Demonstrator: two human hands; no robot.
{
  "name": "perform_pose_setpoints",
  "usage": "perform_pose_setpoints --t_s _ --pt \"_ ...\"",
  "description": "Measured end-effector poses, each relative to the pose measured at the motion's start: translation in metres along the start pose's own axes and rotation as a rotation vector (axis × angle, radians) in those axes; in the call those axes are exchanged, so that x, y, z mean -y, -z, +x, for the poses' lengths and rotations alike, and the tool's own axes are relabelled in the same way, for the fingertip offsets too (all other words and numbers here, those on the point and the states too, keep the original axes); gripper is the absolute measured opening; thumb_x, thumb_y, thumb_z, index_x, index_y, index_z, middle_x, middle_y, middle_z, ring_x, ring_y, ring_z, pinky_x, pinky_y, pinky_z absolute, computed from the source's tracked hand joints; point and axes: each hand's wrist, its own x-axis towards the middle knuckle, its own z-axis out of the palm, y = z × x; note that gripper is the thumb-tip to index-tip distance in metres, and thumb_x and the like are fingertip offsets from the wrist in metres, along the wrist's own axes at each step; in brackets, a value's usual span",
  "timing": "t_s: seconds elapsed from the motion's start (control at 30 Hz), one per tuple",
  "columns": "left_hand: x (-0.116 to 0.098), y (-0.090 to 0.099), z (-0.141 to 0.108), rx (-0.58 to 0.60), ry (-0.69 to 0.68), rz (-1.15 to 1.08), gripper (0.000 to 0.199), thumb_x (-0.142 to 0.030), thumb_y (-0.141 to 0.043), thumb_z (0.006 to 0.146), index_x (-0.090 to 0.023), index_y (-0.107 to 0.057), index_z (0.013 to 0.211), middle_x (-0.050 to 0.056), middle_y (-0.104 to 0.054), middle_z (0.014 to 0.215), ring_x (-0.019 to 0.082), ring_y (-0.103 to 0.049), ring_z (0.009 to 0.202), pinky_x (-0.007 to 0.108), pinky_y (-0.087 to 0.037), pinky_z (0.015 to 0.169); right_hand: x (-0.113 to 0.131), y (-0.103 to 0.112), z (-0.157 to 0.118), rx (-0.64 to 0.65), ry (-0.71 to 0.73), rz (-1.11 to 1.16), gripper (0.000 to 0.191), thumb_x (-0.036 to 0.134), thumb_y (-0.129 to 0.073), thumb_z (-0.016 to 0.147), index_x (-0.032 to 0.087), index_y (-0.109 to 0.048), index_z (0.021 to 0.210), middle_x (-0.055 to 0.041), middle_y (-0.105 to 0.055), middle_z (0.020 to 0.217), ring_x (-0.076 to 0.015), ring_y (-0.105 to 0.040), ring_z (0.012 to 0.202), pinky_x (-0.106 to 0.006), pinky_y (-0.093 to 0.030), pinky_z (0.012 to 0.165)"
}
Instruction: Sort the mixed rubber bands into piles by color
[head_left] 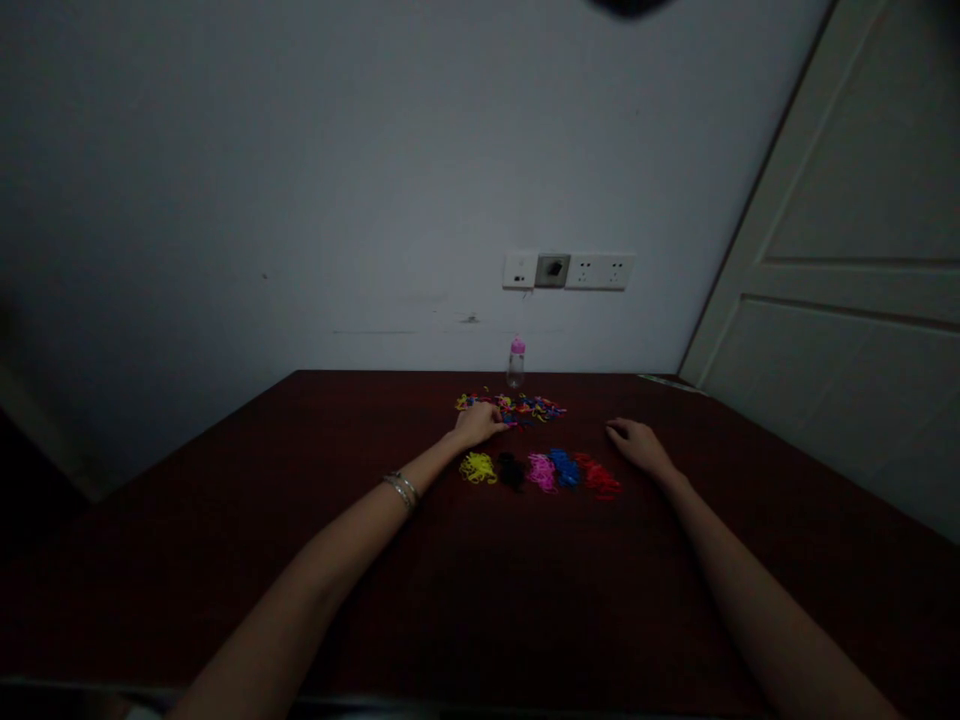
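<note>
My left hand (pixel 478 425) reaches over the front edge of a mixed heap of small coloured rubber bands (pixel 544 408). Its fingers are pinched together beside a pinkish piece, and what lies between the fingertips is too small to make out. Nearer to me lie sorted piles in a row: yellow bands (pixel 478 467), black bands (pixel 511 470), pink bands (pixel 541 472), blue bands (pixel 564 467) and red bands (pixel 598 477). To the right of the heap, my right hand (pixel 636 443) rests on the table with its fingers loosely apart, holding nothing visible.
A small clear bottle with a pink cap (pixel 515 364) stands behind the mixed heap. The dark red table (pixel 375 620) meets a pale wall with a row of sockets (pixel 568 271). A white panelled door (pixel 847 290) is on the right.
</note>
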Motion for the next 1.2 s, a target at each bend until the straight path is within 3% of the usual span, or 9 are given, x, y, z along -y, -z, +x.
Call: perform_pose_setpoints --t_s 0.33,0.7,1.03,1.2 --pt "-0.002 -0.012 0.004 -0.006 0.026 0.050 0.016 -0.033 -0.062 0.073 -0.021 -0.071 0.076 0.006 -0.067 0.079 0.019 -0.059 0.076 0.025 -0.040 0.065 0.007 0.003 -0.003 -0.001 -0.003 -0.018 0.039 0.030 -0.042 0.083 0.011 -0.064 0.109 -0.0137 -0.063 0.114 -0.0242 -0.055 0.110 -0.035 -0.040 0.095" --pt "-0.001 -0.010 0.006 -0.030 -0.034 0.013 0.017 -0.027 -0.058 0.073 -0.019 -0.072 0.078 0.006 -0.067 0.076 0.017 -0.058 0.071 0.024 -0.039 0.063 0.005 0.001 -0.003 -0.022 -0.014 -0.002 0.036 0.029 -0.044 0.082 0.015 -0.066 0.107 -0.0117 -0.064 0.113 -0.0239 -0.054 0.111 -0.036 -0.040 0.096" --pt "-0.051 -0.022 -0.004 0.189 -0.383 -0.094 0.022 -0.028 -0.058 0.074 -0.016 -0.072 0.085 0.004 -0.068 0.074 0.012 -0.056 0.064 0.019 -0.037 0.059 0.004 0.001 -0.003 0.000 -0.013 -0.017 0.040 0.029 -0.042 0.082 0.010 -0.063 0.110 -0.0136 -0.062 0.115 -0.0239 -0.054 0.111 -0.034 -0.040 0.096" --pt "-0.064 -0.027 -0.006 0.263 -0.425 -0.064 0.021 -0.026 -0.058 0.074 -0.016 -0.072 0.086 0.004 -0.069 0.074 0.011 -0.055 0.060 0.019 -0.036 0.056 0.006 0.002 -0.003 -0.001 -0.016 -0.021 0.039 0.029 -0.043 0.082 0.010 -0.064 0.109 -0.0137 -0.061 0.116 -0.0244 -0.054 0.111 -0.035 -0.039 0.096"
